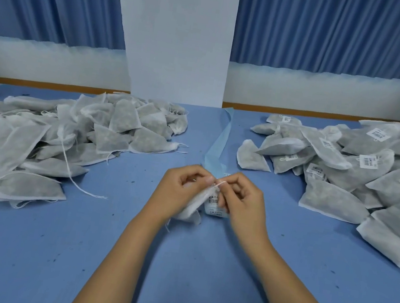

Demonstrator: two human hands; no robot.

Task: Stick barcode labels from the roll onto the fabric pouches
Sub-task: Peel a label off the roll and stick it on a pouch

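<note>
Head view: a blue table [178, 264] spreads under both hands and carries everything. Well out to the left of the hands lies a pile of plain pouches [68, 132], and well out to the right a pile of labelled pouches [357, 178]. Judging from this, work passes from left to right, each heap within an arm's reach of its own hand. Just beyond the fingertips a pale blue strip [218, 138] runs away toward the wall, probably spent backing left out of the way. The roll itself does not show.

The hands are close together over the table's middle, fingertips almost meeting. The left hand [180, 194] grips one pouch [193, 207] from its side, fingers curled round it, likely to hold the fabric steady. The right hand [243, 203] pinches a barcode label [214, 199] against the pouch's upper end, near a thin string [220, 183]. How much of the label has stuck I cannot tell. Below the right fingers a second label [214, 213] peeks out.
</note>
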